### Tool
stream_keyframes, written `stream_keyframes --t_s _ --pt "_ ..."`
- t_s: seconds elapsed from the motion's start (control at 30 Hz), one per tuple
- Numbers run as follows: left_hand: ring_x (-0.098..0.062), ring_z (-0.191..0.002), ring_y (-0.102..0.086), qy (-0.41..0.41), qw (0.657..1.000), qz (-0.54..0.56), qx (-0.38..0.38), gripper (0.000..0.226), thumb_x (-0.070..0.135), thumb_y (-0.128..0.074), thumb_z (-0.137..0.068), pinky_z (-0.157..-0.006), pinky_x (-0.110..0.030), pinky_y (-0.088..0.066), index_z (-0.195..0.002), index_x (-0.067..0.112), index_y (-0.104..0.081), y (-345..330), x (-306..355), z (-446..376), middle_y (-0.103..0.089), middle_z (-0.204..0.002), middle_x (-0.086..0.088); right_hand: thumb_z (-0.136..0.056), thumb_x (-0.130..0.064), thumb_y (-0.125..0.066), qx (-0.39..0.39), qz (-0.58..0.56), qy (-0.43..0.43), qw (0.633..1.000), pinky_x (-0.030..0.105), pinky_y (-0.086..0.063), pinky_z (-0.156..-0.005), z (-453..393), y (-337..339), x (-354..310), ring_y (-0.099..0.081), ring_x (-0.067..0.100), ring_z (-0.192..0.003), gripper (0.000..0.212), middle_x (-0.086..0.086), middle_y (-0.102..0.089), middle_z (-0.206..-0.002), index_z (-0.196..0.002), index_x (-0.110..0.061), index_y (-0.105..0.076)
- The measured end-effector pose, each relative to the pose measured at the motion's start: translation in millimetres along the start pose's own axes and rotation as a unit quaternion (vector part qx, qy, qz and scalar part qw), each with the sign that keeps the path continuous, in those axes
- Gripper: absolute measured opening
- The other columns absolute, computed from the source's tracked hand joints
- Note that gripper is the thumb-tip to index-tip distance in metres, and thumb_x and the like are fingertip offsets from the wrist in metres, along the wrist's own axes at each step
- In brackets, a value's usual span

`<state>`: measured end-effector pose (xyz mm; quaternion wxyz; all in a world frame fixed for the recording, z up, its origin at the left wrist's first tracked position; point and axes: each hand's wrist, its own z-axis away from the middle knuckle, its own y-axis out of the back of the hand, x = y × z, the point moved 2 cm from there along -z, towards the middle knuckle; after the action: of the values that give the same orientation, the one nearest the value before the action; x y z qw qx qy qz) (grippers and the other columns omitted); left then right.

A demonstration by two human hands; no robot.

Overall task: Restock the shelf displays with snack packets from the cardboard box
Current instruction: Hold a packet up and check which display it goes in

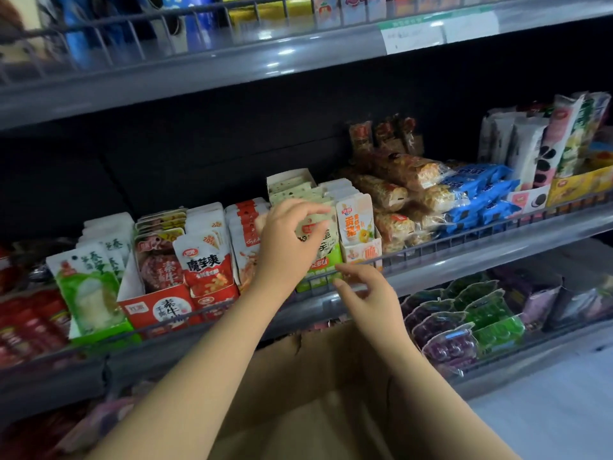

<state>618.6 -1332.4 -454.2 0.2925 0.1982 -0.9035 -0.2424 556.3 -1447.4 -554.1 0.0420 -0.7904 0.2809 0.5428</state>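
**Seating a light packet in the green display carton**

Our left hand (285, 240) is up at the middle shelf, thumb and fingertips pinched on the top edge of a snack packet (323, 242) that stands at the front of the green display carton (320, 272). Our right hand (368, 293) hangs just below, at about five o'clock from the left, fingers loosely curled and holding nothing, close to the wire shelf rail (464, 239); whether it touches the rail we cannot tell.

The packet looks small, flat and very light, a sealed film pouch that will flex but not break. We judge the film slick, so a pinch on the stiff sealed top strip is the surest hold; squeezing the belly would only crumple it. It should slide down upright behind the rail, in line with the orange packet (355, 224) at its three o'clock.

The cardboard box (315, 393) sits open at six o'clock, below both forearms; its contents are not visible from here. More packets would come from there, we suppose.
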Motion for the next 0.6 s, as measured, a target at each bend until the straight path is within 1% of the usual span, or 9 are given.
stream_keyframes --t_s 0.1,0.17,0.23,0.3,0.37,0.43,0.5,0.53,0.6 --pt "-0.008 -0.105 -0.054 0.053 0.997 0.047 -0.024 0.013 0.02 -0.063 -0.088 -0.093 -0.029 -0.043 -0.099 0.026 -0.067 9 -16 54 -0.055 -0.101 0.02 -0.088 -0.02 -0.064 -0.063 -0.013 -0.039 0.997 0.017 -0.047 -0.084 21 -20 4 -0.06 0.0 -0.093 0.016 -0.014 -0.065 -0.101 -0.101 -0.029 -0.065" --pt "-0.003 -0.097 -0.056 0.101 0.992 0.066 -0.044 0.015 0.011 -0.063 -0.087 -0.086 -0.016 -0.043 -0.091 0.025 -0.067 12 -29 91 -0.059 -0.096 0.015 -0.087 -0.018 -0.065 -0.108 -0.003 -0.063 0.992 0.012 -0.046 -0.081 36 -32 13 -0.062 -0.002 -0.086 0.015 -0.011 -0.068 -0.097 -0.101 -0.024 -0.068" --pt "0.002 -0.09 -0.056 0.19 0.975 0.082 -0.085 0.02 0.005 -0.062 -0.086 -0.079 -0.006 -0.041 -0.087 0.025 -0.066 9 -49 131 -0.062 -0.094 0.009 -0.085 -0.015 -0.067 -0.163 0.019 -0.09 0.982 0.01 -0.044 -0.08 52 -43 25 -0.062 -0.002 -0.083 0.015 -0.011 -0.069 -0.093 -0.099 -0.021 -0.069" --pt "0.003 -0.084 -0.056 0.27 0.95 0.093 -0.129 0.023 0.001 -0.061 -0.086 -0.074 -0.008 -0.041 -0.086 0.023 -0.066 4 -70 169 -0.063 -0.092 0.007 -0.084 -0.013 -0.068 -0.216 0.048 -0.122 0.968 0.015 -0.046 -0.083 67 -53 40 -0.065 0.007 -0.087 0.015 -0.005 -0.07 -0.093 -0.098 -0.019 -0.069" --pt "0.001 -0.077 -0.055 0.322 0.927 0.1 -0.163 0.022 -0.003 -0.061 -0.085 -0.072 -0.013 -0.04 -0.087 0.018 -0.067 0 -88 203 -0.063 -0.088 0.005 -0.084 -0.014 -0.068 -0.271 0.085 -0.147 0.947 0.014 -0.045 -0.079 82 -63 55 -0.065 0.01 -0.086 0.015 -0.001 -0.07 -0.092 -0.098 -0.016 -0.07" --pt "0.002 -0.071 -0.053 0.362 0.904 0.086 -0.21 0.018 -0.002 -0.062 -0.084 -0.065 -0.008 -0.039 -0.089 0.014 -0.068 -3 -102 230 -0.062 -0.084 0.007 -0.084 -0.015 -0.068 -0.324 0.113 -0.169 0.924 0.008 -0.042 -0.069 94 -73 67 -0.06 0.008 -0.079 0.016 -0.001 -0.067 -0.088 -0.1 -0.014 -0.07" --pt "0.003 -0.067 -0.052 0.392 0.882 0.069 -0.252 0.019 -0.004 -0.061 -0.083 -0.061 -0.004 -0.038 -0.087 0.014 -0.067 -7 -113 255 -0.063 -0.081 0.006 -0.084 -0.014 -0.067 -0.375 0.139 -0.183 0.898 0.008 -0.041 -0.068 105 -83 77 -0.056 0.007 -0.077 0.018 -0.002 -0.064 -0.087 -0.102 -0.011 -0.069" --pt "0.001 -0.066 -0.053 0.407 0.871 0.065 -0.269 0.022 -0.006 -0.058 -0.082 -0.061 -0.006 -0.039 -0.085 0.015 -0.066 -10 -118 266 -0.064 -0.082 0.001 -0.084 -0.012 -0.067 -0.402 0.154 -0.186 0.883 0.013 -0.043 -0.072 109 -90 83 -0.056 0.008 -0.079 0.017 -0.001 -0.063 -0.088 -0.101 -0.012 -0.068" --pt "-0.011 -0.073 -0.059 0.449 0.836 0.053 -0.309 0.026 -0.007 -0.052 -0.082 -0.07 -0.019 -0.044 -0.076 0.016 -0.064 -15 -128 288 -0.066 -0.083 -0.008 -0.083 -0.01 -0.065 -0.459 0.177 -0.198 0.848 0.02 -0.044 -0.077 118 -102 98 -0.056 0.012 -0.083 0.017 0.002 -0.064 -0.091 -0.099 -0.015 -0.066"
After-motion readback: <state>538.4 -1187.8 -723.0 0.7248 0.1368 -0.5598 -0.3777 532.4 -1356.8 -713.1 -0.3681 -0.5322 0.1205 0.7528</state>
